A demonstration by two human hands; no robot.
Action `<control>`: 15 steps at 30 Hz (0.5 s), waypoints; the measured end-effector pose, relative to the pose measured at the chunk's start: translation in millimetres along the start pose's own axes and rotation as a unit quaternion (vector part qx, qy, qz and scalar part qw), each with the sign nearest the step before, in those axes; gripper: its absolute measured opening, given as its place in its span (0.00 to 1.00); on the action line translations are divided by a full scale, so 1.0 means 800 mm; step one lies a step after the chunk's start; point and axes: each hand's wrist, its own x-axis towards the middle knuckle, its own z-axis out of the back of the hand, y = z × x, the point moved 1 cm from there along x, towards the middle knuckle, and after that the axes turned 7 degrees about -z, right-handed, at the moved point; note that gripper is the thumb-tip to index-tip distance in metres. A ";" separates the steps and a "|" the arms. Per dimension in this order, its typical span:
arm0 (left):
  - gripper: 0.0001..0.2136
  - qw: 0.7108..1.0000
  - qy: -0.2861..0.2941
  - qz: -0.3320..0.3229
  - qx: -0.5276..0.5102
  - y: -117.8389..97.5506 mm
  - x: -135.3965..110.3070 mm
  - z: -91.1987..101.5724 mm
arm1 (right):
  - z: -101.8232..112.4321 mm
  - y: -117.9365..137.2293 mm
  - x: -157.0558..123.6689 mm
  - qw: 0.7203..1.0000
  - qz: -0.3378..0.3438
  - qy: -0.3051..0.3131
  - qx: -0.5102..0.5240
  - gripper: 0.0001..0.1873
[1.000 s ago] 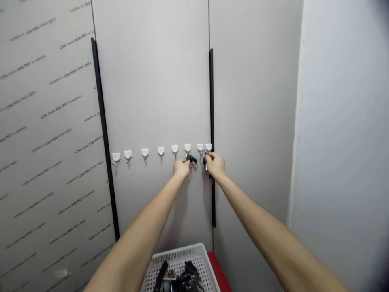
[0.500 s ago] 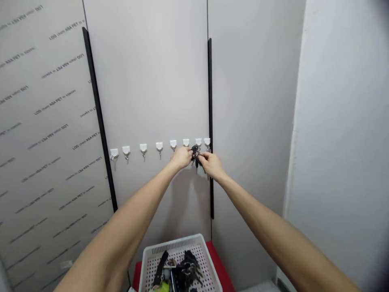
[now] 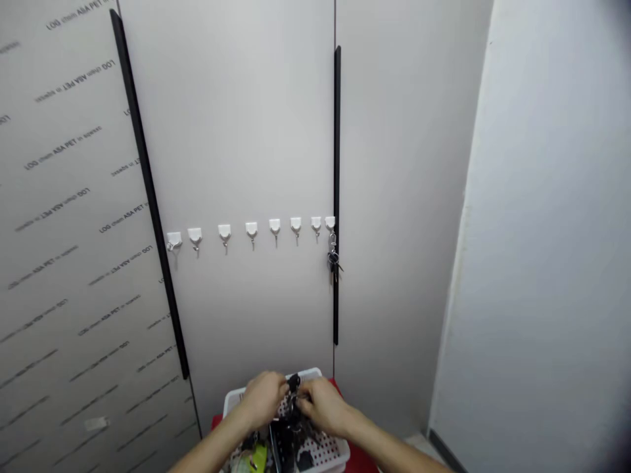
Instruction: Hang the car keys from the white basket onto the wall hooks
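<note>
Both my hands are low, over a white perforated basket. My left hand and my right hand are closed together on a black key bunch held between their fingertips just above the basket. More dark keys and a strap lie in the basket, with something yellow-green beside them. On the grey cabinet door a row of white adhesive hooks runs across. One key bunch hangs from the rightmost hook; the other hooks look bare.
The basket rests on a red surface. Black vertical door handles stand right of the hooks and another handle to their left. A panel with printed protective film fills the left, a white wall the right.
Both hands have come down from the hooks to the basket, bringing a key bunch with them. One bunch stays hanging on the rightmost hook. The view has tilted down.
</note>
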 end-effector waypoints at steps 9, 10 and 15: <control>0.15 0.999 0.015 0.028 0.019 0.010 -0.025 -0.028 | 0.143 0.009 0.049 0.937 -0.026 -0.315 0.147 0.13; 0.15 0.999 0.012 0.028 0.018 0.011 -0.025 -0.030 | 0.170 0.010 0.058 0.914 -0.044 -0.377 0.143 0.14; 0.12 0.999 0.002 0.038 -0.008 0.009 -0.031 -0.031 | 0.236 0.015 0.092 0.868 -0.175 -0.453 0.106 0.18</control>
